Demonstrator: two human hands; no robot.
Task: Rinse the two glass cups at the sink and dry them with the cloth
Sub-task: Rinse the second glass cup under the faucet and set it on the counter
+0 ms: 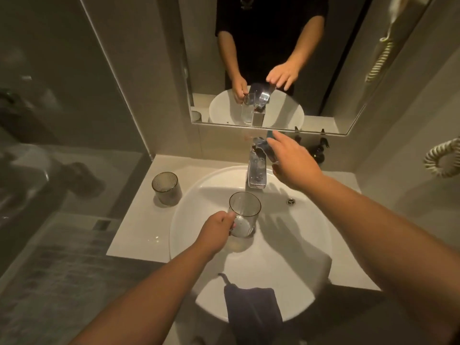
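Observation:
My left hand [218, 229] grips a clear glass cup [245, 215] upright over the white round sink [189, 215], just below the spout of the chrome faucet [257, 170]. My right hand [292, 161] is stretched out with fingers apart beside the faucet's lever, close to it; contact is unclear. A second, ribbed glass cup [166, 188] stands on the counter left of the sink. A dark blue cloth [251, 312] hangs over the sink's near rim. No stream of water is discernible.
A beige counter [134, 235] surrounds the sink, with a glass shower partition [62, 120] to the left. A mirror [348, 70] hangs above the faucet. Dark bottles [318, 150] stand behind my right hand. A coiled cord [440, 158] hangs on the right wall.

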